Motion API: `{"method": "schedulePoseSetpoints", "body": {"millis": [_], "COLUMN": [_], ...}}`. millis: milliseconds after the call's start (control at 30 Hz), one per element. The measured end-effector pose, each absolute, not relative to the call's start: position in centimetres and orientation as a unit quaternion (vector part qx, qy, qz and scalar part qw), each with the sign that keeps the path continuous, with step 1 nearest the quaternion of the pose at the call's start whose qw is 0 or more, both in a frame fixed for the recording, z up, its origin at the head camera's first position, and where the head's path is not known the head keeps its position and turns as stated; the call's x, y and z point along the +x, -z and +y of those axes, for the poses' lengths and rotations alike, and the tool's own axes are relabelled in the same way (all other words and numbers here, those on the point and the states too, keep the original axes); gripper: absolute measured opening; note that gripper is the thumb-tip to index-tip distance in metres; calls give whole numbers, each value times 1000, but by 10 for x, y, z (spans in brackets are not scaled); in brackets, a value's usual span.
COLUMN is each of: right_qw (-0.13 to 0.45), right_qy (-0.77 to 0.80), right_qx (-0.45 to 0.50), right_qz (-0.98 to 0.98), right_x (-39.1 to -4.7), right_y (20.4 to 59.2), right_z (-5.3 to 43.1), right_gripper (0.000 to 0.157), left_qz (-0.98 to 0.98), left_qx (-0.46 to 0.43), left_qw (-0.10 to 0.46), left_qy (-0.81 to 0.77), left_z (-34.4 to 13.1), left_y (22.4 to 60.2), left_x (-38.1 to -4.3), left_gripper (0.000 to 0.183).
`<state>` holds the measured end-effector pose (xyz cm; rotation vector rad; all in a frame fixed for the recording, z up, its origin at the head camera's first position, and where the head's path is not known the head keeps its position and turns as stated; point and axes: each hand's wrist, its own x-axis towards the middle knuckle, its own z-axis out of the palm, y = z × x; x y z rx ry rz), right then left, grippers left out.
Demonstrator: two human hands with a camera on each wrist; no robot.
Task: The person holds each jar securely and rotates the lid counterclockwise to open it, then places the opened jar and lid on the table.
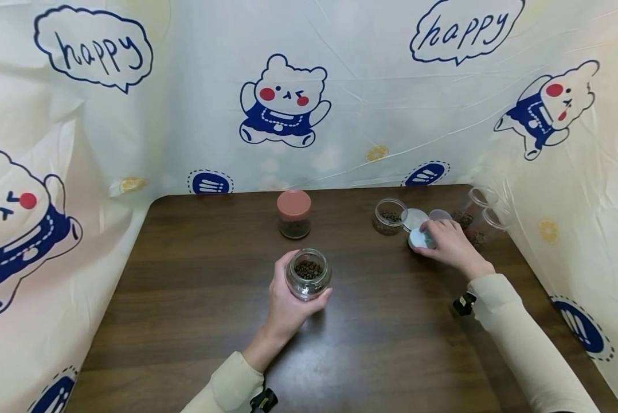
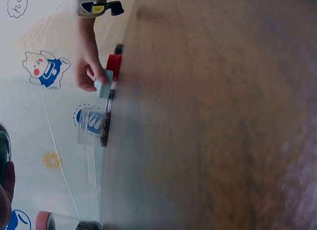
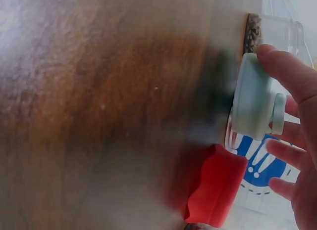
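- Right hand [image 1: 450, 244]: gripping 1 pale green lid [image 1: 421, 238], near squat clear tub [image 1: 388, 225].
- Left hand [image 1: 287, 301]: gripping 1 open jar [image 1: 308, 285] (dark granules [image 1: 308, 269] inside).
- From open jar to lid: well apart, rightward and farther out.

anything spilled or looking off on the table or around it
No spill or damage shows: dark grains sit inside the open glass jar in the left hand. Only the printed sheet left of the table looks untidy, creased rather than hanging flat.
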<state>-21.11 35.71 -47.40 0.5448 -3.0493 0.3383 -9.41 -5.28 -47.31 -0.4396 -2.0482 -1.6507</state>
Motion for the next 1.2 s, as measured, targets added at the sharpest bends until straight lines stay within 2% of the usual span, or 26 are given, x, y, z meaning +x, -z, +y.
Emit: {"method": "schedulePoseSetpoints", "body": {"millis": [300,900,1000,1200], "right_qw": [3,19,40,127], "right_qy": [-102,-93,-99,-130], "right_qx": [174,177,183,208], "right_qz": [-979,-980,-977,-961], "right_x": [-212,-210,-208,-201], "right_y": [484,489,490,486], "right_z": [362,365,365,360], "right_gripper": [60,60,56,40], "left_qz": [-744,-741,-740,-733], "left_qx": [-162,-169,-172,-178], "left_qw": [228,231,238,246], "left_qy": [607,607,605,609], "left_z": [-52,-50,-50,-52], "left_y": [474,475,475,473], "left_x": [-93,-95,-95,-97], "left_gripper": [90,90,90,94]}}
